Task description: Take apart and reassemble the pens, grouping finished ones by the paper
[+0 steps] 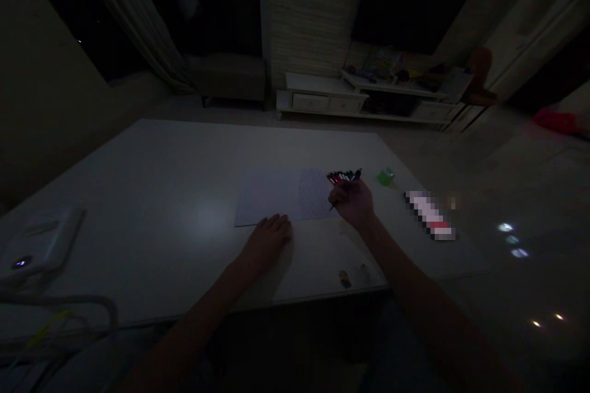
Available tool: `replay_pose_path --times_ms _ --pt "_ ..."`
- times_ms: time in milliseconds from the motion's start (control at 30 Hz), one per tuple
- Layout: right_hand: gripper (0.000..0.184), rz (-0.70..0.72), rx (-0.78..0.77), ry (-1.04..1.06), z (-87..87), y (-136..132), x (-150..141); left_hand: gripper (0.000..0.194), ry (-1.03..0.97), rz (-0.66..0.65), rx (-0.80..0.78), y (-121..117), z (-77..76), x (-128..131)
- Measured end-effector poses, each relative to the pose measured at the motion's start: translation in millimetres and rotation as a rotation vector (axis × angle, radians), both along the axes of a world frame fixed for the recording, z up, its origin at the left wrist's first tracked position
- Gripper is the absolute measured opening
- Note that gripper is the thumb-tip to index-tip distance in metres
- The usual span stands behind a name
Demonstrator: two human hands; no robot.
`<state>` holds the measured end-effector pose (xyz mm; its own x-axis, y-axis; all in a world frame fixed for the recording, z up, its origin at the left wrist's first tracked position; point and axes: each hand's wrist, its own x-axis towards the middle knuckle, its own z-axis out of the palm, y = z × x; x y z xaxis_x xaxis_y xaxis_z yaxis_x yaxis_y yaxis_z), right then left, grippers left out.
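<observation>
- A bundle of coloured pens [343,177] is being gripped in the closed right hand [353,204], with the pen ends fanning out past the knuckles and one dark tip showing below the fist.
- The open left hand [268,239] is being rested flat, holding nothing, with its fingertips [276,221] lying on the lower edge of a sheet of paper [267,196].
- The bundle is being held just beside the handwritten lines [310,193] on the sheet's right part, above a white table [138,196].
- Risk noted: pens could be dropped and could roll across the smooth tabletop if the grip on the loose bundle is relaxed.
- Risk noted: the sheet could be marked if the exposed tip is lowered onto it.
- Risk noted: the sheet could be shifted if the left hand is dragged.
- Risk noted: colours and caps are being obscured by the dim light, so pens could be confused.
- Count: pens, about eight, though an exact figure cannot be confirmed.
- Count: one paper area, though whether one sheet or two cannot be determined.
- Count: one green object [385,177], one pixelated object [431,215], two small items [353,276] near the table's front edge, and one white device [39,242] with a lit blue indicator.
</observation>
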<state>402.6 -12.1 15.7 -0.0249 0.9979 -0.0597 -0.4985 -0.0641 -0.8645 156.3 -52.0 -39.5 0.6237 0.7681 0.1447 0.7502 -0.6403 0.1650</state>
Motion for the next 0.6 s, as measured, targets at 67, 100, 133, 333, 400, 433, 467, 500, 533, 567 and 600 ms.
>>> replay_pose_path --times_ms 67,100,133,333,400,433,467,500,533,567,600 --pt "0.041 0.128 -0.015 -0.030 4.5 -1.6 6.2 0.033 0.005 -0.018 0.004 -1.0 0.2 1.3" --pt "0.046 0.165 -0.017 -0.053 5.6 -2.2 8.4 0.033 0.004 -0.026 0.009 -1.3 0.0 1.8" --pt "0.049 0.184 -0.017 -0.078 5.8 -2.5 10.0 0.033 -0.001 -0.030 0.015 -1.6 -0.5 2.3" --pt "0.050 0.140 0.033 -0.119 1.2 -3.0 10.0 0.034 -0.026 -0.027 0.038 -3.0 -5.8 2.6" --pt "0.051 0.134 0.040 -0.085 1.5 -3.8 9.1 0.034 -0.025 -0.033 0.040 -3.8 -6.2 2.2" --pt "0.050 0.130 0.042 -0.065 2.1 -4.2 8.6 0.034 -0.025 -0.037 0.042 -4.3 -6.1 2.0" --pt "0.050 0.125 0.045 -0.044 2.8 -4.7 8.0 0.033 -0.024 -0.041 0.045 -4.7 -5.8 1.9" --pt "0.049 0.120 0.049 -0.024 3.5 -5.3 7.5 0.033 -0.023 -0.044 0.047 -5.2 -5.4 1.8" --pt "0.049 0.116 0.053 -0.008 4.1 -5.8 6.9 0.033 -0.020 -0.049 0.049 -5.5 -5.2 1.8" --pt "0.049 0.114 0.057 0.003 4.6 -6.3 6.3 0.033 -0.019 -0.049 0.051 -5.7 -5.1 1.9" --pt "0.049 0.115 0.057 0.008 5.0 -6.8 5.7 0.033 -0.022 -0.048 0.054 -5.8 -5.3 2.1"
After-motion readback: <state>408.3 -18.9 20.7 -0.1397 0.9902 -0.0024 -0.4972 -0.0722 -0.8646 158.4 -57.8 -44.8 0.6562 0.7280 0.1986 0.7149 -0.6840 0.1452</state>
